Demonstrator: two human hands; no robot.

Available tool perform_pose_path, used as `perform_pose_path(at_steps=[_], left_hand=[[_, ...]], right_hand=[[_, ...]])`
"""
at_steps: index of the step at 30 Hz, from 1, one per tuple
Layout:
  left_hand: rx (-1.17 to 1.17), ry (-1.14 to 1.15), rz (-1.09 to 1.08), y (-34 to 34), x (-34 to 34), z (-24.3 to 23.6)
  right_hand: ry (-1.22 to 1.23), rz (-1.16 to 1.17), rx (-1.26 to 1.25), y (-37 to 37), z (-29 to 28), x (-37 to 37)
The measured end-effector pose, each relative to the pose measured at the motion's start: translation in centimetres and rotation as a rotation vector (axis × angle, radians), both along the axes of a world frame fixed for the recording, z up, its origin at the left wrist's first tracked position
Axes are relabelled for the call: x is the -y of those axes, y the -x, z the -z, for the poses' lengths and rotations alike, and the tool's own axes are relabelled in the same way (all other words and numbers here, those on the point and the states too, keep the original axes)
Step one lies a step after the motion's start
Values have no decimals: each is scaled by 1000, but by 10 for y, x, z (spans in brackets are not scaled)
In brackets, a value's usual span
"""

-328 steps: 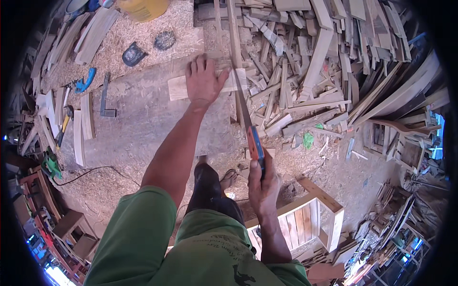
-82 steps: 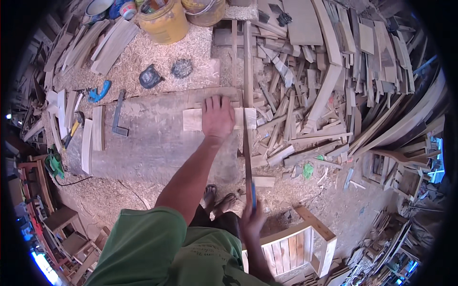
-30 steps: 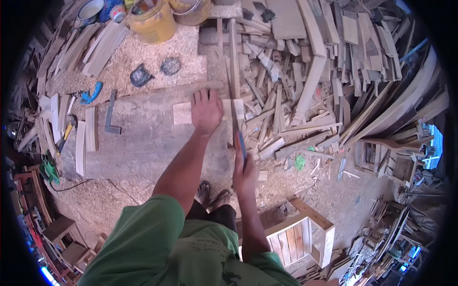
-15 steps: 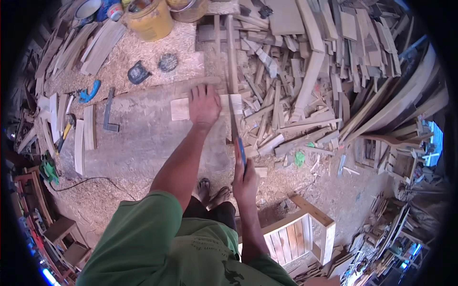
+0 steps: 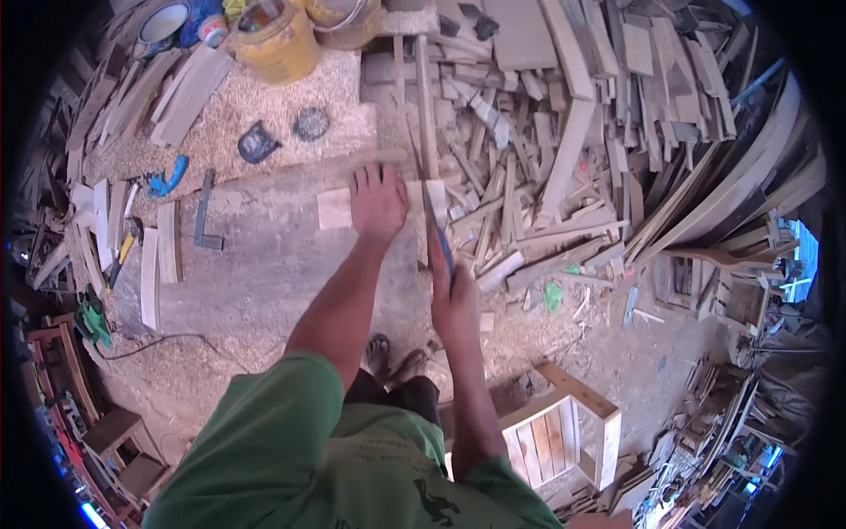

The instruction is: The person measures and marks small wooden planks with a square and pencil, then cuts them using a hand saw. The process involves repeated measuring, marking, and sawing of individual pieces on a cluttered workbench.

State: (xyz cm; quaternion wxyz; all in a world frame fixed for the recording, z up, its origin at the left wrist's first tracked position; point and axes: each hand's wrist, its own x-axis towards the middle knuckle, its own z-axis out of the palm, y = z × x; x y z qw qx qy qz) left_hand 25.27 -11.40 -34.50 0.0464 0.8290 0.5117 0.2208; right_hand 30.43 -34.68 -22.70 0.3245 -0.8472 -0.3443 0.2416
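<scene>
A short, pale wooden board lies across the right edge of the worn workbench. On top of it my left hand presses down, its fingers curled over the far edge beside a wooden strip. My right hand is closed round the blue handle of a handsaw. The narrow blade points away from me and crosses the board just right of my left hand. A short end of the board shows on the blade's other side. How deep the cut goes I cannot tell.
Offcuts are heaped to the right. On the bench's left lie a metal square, a hammer and a blue-handled tool. Yellow buckets stand at the back. Near my right arm is a wooden frame.
My right hand has pushed the saw forward, away from me, along the cut. My left hand stays on the board, and the view has shifted slightly.
</scene>
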Motion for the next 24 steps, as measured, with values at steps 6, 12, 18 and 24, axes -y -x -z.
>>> perform_pose_path(at_steps=[6, 12, 18, 24], left_hand=[[9, -41, -2, -4, 4, -3], [12, -69, 23, -5, 5, 2], [13, -91, 32, 1, -6, 2], [-31, -138, 53, -7, 0, -3]], right_hand=[[150, 88, -73, 42, -94, 123], [13, 90, 6, -18, -4, -46], [156, 81, -135, 16, -61, 57], [186, 129, -164, 29, -59, 80]])
